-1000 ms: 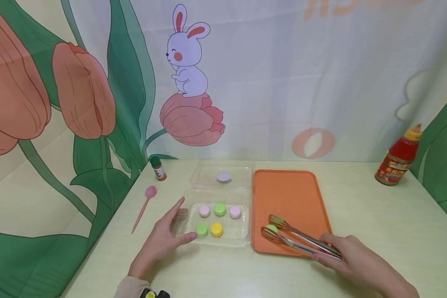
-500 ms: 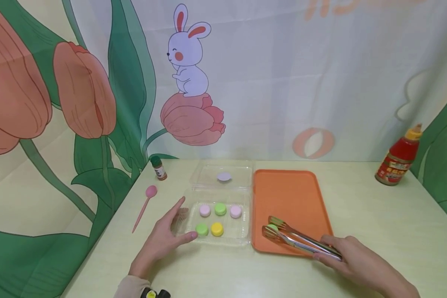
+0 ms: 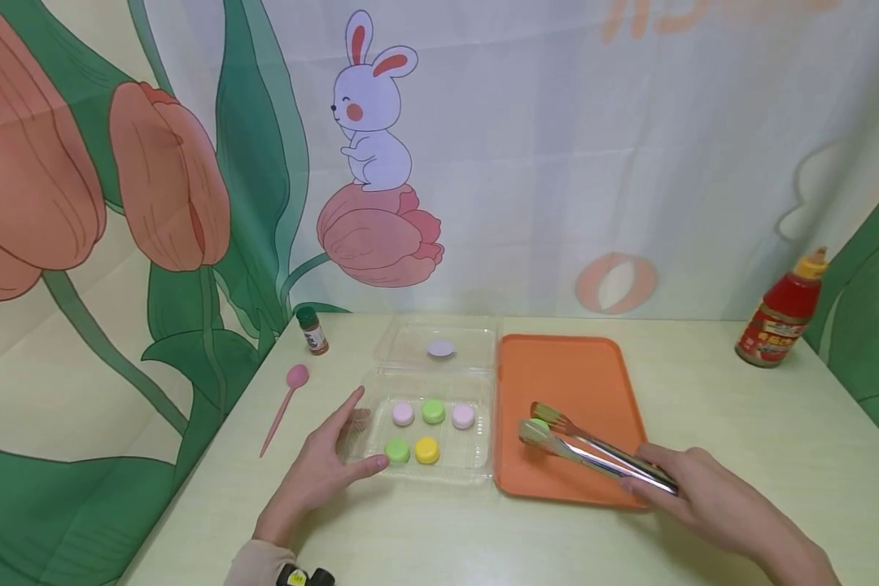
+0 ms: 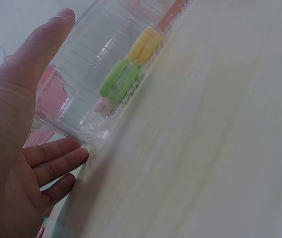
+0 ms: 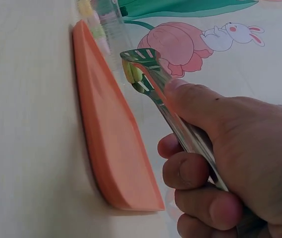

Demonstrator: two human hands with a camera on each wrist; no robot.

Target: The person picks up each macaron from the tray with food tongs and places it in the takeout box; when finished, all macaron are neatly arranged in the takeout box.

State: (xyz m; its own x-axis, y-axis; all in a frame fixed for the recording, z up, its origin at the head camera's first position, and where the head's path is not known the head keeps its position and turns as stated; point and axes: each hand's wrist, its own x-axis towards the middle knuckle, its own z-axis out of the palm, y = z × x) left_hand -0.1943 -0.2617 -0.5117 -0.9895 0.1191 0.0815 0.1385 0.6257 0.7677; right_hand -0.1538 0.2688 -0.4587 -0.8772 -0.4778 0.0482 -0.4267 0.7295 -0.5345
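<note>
I am gripping the metal tongs (image 3: 604, 463) with my right hand (image 3: 710, 496), and their tips are pinching one green macaron (image 5: 132, 72) above the orange tray (image 3: 571, 374); in the right wrist view it is hanging apart from the tray surface. On the clock as my head is seeing it, this macaron is lying near ten o'clock from my right hand, and the long axis of the tongs is running the same way, from four o'clock at my fingers to ten o'clock at the tips. My left hand (image 3: 325, 464) is waiting at the eight-to-nine o'clock side of the clear box (image 3: 469, 456), with its thumb and fingers spread; whether it is really touching the corner, I cannot tell. So the right hand is being the nearer one to the held macaron. In the box, two pink macarons (image 3: 403, 413) are sitting at the back with a second green macaron (image 3: 433, 411) between them, and a third green macaron (image 3: 397, 450) and a yellow macaron (image 3: 427, 450) are sitting in front. The relation counting most, I am judging, is this: the box floor beside the yellow macaron is lying between eight and nine o'clock from the held one, while the tongs are pointing more toward ten.
</note>
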